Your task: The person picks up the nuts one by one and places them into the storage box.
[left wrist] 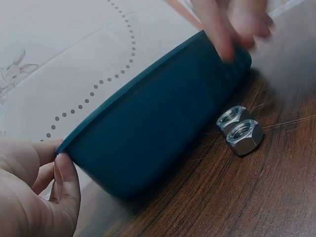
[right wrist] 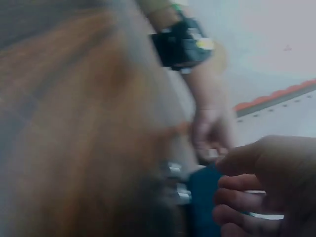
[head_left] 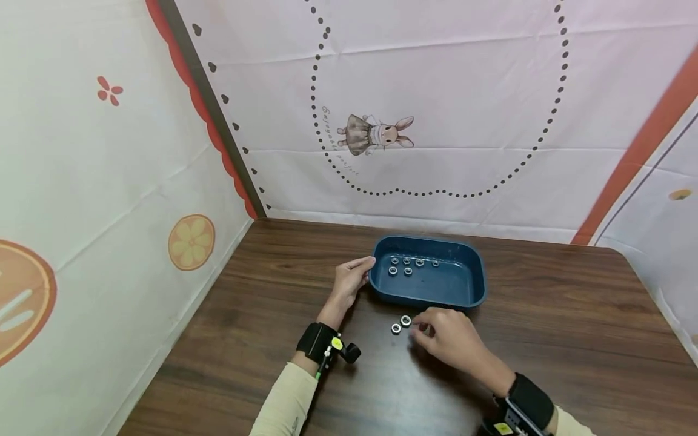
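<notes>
A dark blue plastic tray [head_left: 428,297] stands on the table, with several hex nuts [head_left: 408,271] lying toward its left side. My left hand [head_left: 349,281] pinches the tray's left rim between thumb and fingers, as the left wrist view also shows. Two more metal hex nuts sit side by side on the wood in front of the tray, the nearer nut [left wrist: 245,137] and the farther nut [left wrist: 232,117]. Just right of them hovers my right hand [head_left: 449,339], its fingers loosely bent. No nut shows between those fingers; motion blurs the right wrist view.
The brown wooden table [head_left: 567,327] reaches back to a white printed cloth [head_left: 463,121] hanging behind the tray. Another cloth [head_left: 109,181] hangs along the left edge. Black straps with small cameras [head_left: 349,352] sit on both wrists.
</notes>
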Demonstrator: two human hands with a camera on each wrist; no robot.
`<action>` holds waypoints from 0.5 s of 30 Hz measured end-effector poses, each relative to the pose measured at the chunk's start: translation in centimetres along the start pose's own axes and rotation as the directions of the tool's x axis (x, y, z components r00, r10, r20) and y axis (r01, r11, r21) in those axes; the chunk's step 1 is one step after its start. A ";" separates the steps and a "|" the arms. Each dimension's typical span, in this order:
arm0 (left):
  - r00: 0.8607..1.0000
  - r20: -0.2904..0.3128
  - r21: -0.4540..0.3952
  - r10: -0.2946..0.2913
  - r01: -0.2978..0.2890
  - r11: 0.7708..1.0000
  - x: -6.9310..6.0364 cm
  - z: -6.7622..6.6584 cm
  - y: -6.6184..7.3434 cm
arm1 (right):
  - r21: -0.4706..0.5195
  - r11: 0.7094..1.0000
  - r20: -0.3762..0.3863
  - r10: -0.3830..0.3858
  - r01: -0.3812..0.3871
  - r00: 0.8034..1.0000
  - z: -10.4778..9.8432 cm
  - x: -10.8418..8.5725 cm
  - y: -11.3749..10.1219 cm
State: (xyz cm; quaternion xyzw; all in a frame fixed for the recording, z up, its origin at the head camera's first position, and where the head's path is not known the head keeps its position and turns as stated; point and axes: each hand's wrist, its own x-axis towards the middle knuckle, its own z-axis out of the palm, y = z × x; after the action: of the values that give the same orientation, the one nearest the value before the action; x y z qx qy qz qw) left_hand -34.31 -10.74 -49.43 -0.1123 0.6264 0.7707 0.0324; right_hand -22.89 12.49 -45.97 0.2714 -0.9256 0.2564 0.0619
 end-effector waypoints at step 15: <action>1.000 0.007 0.010 0.013 -0.013 1.000 -0.2 -0.2 0.1 | -0.101 0.994 0.001 0.045 -0.044 0.999 4.0 2.1 -1.0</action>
State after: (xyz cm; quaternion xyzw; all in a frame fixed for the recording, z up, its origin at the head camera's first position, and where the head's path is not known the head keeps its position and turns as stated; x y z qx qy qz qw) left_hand -34.15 -10.98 -49.31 -0.1055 0.6307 0.7682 0.0299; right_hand -23.99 8.74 -48.41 0.2477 -0.9433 0.2101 0.0681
